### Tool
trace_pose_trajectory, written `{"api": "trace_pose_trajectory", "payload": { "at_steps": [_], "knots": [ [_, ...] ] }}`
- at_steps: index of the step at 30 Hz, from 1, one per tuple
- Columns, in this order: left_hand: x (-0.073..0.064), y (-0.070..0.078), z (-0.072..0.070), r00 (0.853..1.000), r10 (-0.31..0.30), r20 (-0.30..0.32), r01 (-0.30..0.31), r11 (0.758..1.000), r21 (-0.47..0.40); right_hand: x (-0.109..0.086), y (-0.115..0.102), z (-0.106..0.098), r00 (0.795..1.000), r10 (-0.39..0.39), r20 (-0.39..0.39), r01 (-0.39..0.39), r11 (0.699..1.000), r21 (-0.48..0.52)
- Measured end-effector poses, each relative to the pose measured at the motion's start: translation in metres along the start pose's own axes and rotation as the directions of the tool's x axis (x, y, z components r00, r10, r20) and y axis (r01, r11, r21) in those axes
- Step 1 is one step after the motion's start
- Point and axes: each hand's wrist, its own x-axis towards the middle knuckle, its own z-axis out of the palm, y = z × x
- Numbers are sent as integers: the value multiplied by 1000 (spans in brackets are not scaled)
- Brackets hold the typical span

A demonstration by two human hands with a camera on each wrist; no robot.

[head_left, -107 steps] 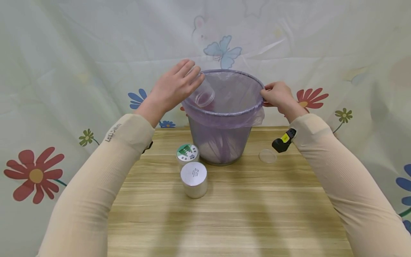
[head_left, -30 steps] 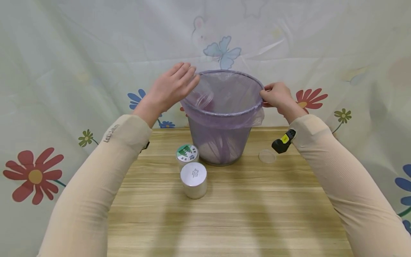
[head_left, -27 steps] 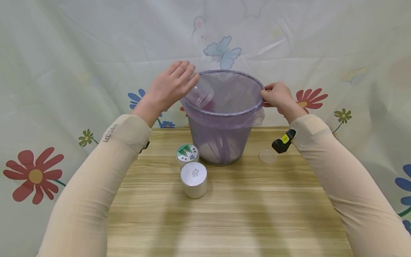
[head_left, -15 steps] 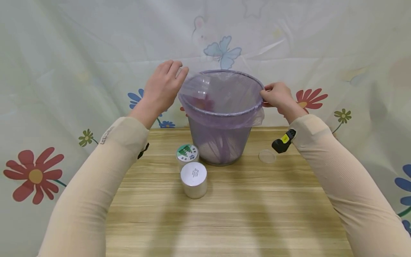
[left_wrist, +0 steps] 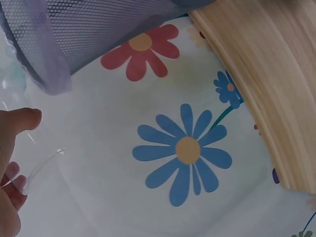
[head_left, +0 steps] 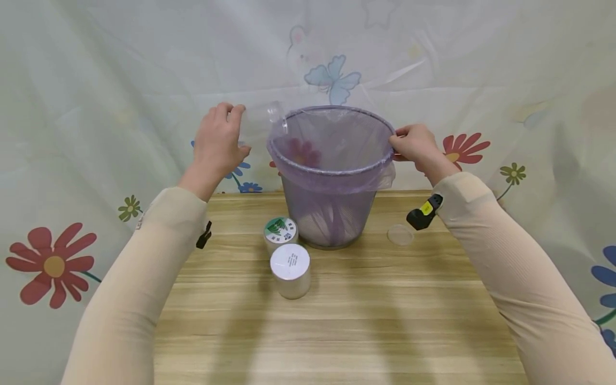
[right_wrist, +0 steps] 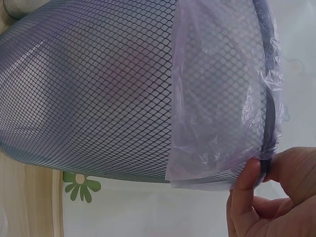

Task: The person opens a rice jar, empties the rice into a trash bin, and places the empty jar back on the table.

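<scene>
In the head view my left hand grips a clear plastic jar, tipped on its side, its far end over the left rim of a mesh wastebasket. Part of the transparent jar shows near my fingers in the left wrist view. A thin purple bin liner lines the basket and folds over its rim. At the right side, my right hand pinches the rim and liner between thumb and fingers, seen closely in the right wrist view. The jar's outline is faint against the curtain.
In front of the basket, two canisters stand close together: one with a green-printed top, one with a white top. A clear round lid lies to the right on the wooden table. Behind hangs a flowered curtain.
My left hand has moved left, drawing the clear jar from inside the basket's mouth out over its left rim. My right hand stays on the rim.
</scene>
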Motion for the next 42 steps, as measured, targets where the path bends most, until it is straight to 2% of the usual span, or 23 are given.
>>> {"api": "trace_pose_trajectory", "payload": {
  "at_steps": [8, 14, 20, 23, 29, 35, 42],
  "knots": [
    [-15, -13, 13, 991, -128, 29, 130, 986, -101, 1, 1, -1, 1000, 0, 1, 0, 1000, 4],
    [-25, -21, 24, 972, -214, 96, 227, 962, -152, 2, 2, -1, 1000, 3, -6, -3, 1000, 13],
    [-36, -29, 38, 962, -257, 96, 272, 938, -214, 3, 3, -1, 1000, -1, -11, 1, 1000, 21],
    [-43, -32, 47, 955, -283, 90, 297, 921, -251, 3, 3, -1, 1000, -1, -14, 2, 1000, 29],
    [-58, -36, 65, 931, -345, 121, 365, 872, -326, 4, 4, 0, 1000, -1, -16, 2, 1000, 32],
    [-75, -40, 83, 913, -389, 120, 404, 835, -373, 6, 4, 1, 1000, -4, -10, 4, 1000, 31],
    [-95, -45, 100, 889, -428, 160, 455, 796, -399, 5, 2, 0, 1000, 1, -7, -1, 999, 38]
  ]
}}
